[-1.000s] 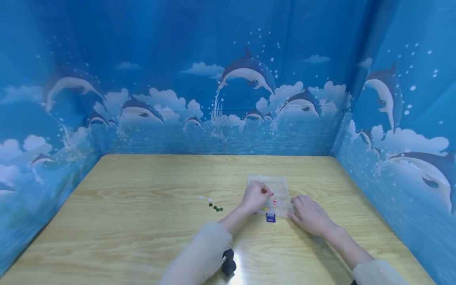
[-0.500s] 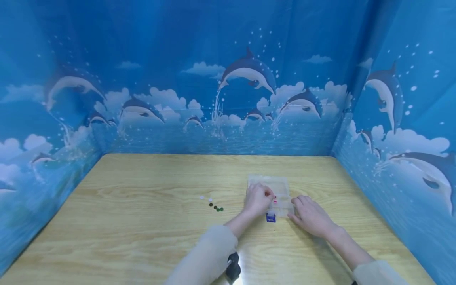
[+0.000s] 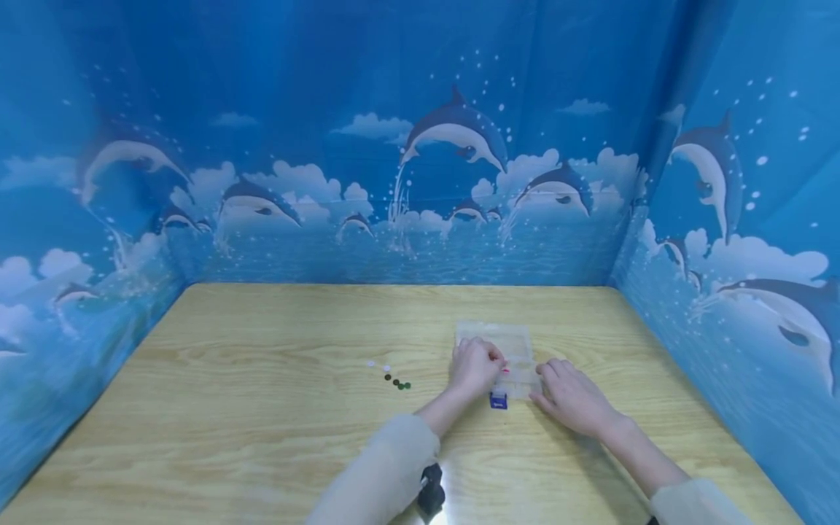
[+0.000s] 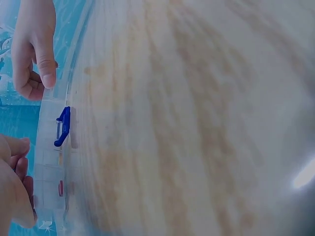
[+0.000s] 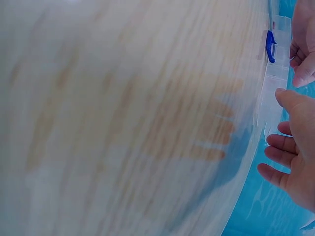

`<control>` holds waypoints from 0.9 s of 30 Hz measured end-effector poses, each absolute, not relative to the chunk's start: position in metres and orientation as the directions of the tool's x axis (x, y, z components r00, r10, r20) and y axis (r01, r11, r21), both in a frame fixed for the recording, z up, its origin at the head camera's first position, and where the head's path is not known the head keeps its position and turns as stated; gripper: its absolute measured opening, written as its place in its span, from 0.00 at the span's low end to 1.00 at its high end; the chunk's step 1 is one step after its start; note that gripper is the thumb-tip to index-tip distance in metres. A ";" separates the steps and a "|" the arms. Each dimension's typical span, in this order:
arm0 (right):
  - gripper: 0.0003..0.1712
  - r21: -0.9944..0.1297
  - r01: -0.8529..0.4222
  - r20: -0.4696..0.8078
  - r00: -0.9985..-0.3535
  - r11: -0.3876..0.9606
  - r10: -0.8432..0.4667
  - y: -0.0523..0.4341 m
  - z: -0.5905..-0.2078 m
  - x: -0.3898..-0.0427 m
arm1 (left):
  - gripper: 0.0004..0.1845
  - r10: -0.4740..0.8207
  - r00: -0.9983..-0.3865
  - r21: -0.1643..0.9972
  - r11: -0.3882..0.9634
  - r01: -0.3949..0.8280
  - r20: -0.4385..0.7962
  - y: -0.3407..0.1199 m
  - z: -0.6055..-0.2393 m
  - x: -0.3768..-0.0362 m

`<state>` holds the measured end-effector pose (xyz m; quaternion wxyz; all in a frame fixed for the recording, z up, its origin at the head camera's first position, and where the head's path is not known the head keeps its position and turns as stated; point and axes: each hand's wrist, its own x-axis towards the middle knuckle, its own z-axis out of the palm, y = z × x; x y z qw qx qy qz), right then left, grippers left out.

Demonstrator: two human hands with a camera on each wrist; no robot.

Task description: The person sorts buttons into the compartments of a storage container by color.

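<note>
A clear plastic compartment box point(image 3: 523, 343) with a blue latch point(image 3: 499, 401) lies on the table right of centre. My left hand point(image 3: 475, 364) is over the box, thumb and index finger brought together in a pinch on a small red button, which the fingertips mostly hide. Close below those fingertips, a pink-red piece point(image 3: 505, 371) shows in the box; a red piece point(image 4: 61, 188) is also seen through the box wall in the left wrist view. My right hand point(image 3: 574, 397) rests at the box's right side, fingers loosely extended, its thumb at the box edge in the right wrist view.
Left of the box, several small round buttons lie loose on the wooden table point(image 3: 262, 415): white buttons point(image 3: 386, 368), dark buttons point(image 3: 388, 378) and green buttons point(image 3: 402, 386). A blue dolphin-print curtain point(image 3: 315, 182) stands around the table's back and sides.
My left hand has shifted slightly right and nearer over the box with the red button, then almost stopped. The forearm now covers the yellow piece seen earlier. My right hand has stayed put.
</note>
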<state>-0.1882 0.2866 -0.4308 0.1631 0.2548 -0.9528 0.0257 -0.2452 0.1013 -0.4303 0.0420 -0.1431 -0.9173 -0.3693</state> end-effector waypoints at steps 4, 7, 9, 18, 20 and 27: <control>0.22 0.036 -0.498 0.331 -0.812 0.866 -0.481 0.286 -0.431 -0.188 | 0.03 0.232 -0.951 0.653 0.692 0.308 0.204 0.100 -0.430 -0.245; 0.22 0.036 -0.497 0.331 -0.813 0.867 -0.480 0.286 -0.430 -0.188 | 0.03 0.236 -0.949 0.665 0.676 0.316 0.211 0.099 -0.428 -0.245; 0.22 0.034 -0.495 0.326 -0.816 0.868 -0.478 0.286 -0.430 -0.188 | 0.03 0.237 -0.951 0.689 0.657 0.307 0.197 0.098 -0.427 -0.245; 0.22 0.030 -0.487 0.311 -0.825 0.873 -0.471 0.285 -0.428 -0.188 | 0.02 0.212 -0.971 0.786 0.579 0.218 0.113 0.090 -0.417 -0.245; 0.21 0.032 -0.491 0.318 -0.821 0.870 -0.475 0.285 -0.428 -0.188 | 0.02 0.207 -0.972 0.795 0.569 0.209 0.107 0.087 -0.415 -0.245; 0.21 0.029 -0.486 0.303 -0.829 0.874 -0.471 0.285 -0.428 -0.187 | 0.03 0.228 -0.959 0.806 0.528 0.267 0.168 0.072 -0.416 -0.243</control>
